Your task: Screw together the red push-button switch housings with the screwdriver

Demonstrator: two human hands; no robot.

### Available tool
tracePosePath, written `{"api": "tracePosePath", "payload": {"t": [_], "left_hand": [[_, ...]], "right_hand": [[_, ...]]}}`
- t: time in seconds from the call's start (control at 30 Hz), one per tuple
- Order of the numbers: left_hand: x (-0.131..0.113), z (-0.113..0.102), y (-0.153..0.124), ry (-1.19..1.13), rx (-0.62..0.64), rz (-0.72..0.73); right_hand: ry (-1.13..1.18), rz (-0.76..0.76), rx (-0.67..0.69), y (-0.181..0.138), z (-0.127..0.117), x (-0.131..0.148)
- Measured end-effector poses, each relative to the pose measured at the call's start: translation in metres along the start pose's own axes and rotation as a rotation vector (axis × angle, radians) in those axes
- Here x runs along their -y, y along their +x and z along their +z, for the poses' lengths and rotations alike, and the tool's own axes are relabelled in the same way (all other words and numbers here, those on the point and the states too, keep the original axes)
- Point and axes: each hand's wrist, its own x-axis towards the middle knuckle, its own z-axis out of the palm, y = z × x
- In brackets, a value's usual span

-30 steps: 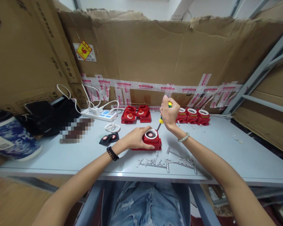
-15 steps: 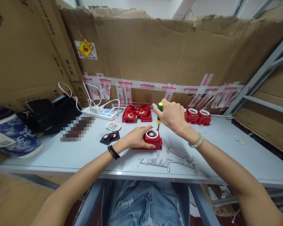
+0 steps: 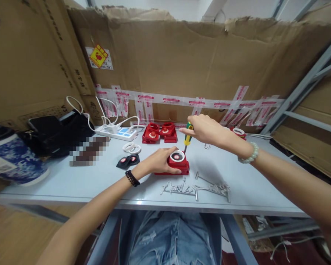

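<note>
My left hand is wrapped round a red block-shaped housing on the table, its fingers and thumb on either side. A white ring with a dark centre and a red-and-white disc sits on top of the housing. Above and to the right, my right hand grips the green and yellow handle of a screwdriver. The shaft points down, slightly tilted, and its tip meets the back right corner of the housing; the exact contact is too small to see. Loose screws lie in front of the housing.
Metal T-shaped rods lie near the table's front edge. Red housings stand at the back, another behind my right arm. White rings, black pieces, a power strip and a patterned cup are to the left.
My right hand has turned, with its wrist and forearm swung to the right and up, and the screwdriver handle tilts more. My left hand and the housing stay in place.
</note>
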Motion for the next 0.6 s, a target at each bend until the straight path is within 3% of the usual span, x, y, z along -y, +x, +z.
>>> {"api": "tracePosePath", "payload": {"t": [0.13, 0.33, 0.6], "left_hand": [[-0.001, 0.000, -0.001, 0.004, -0.002, -0.005], [-0.001, -0.001, 0.000, -0.003, -0.001, -0.017], [-0.003, -0.001, 0.000, 0.018, 0.003, -0.013]], "right_hand": [[0.206, 0.017, -0.089, 0.003, 0.015, -0.010], [0.232, 0.145, -0.130, 0.002, 0.019, -0.020], [0.149, -0.011, -0.055, 0.001, 0.013, -0.009]]}}
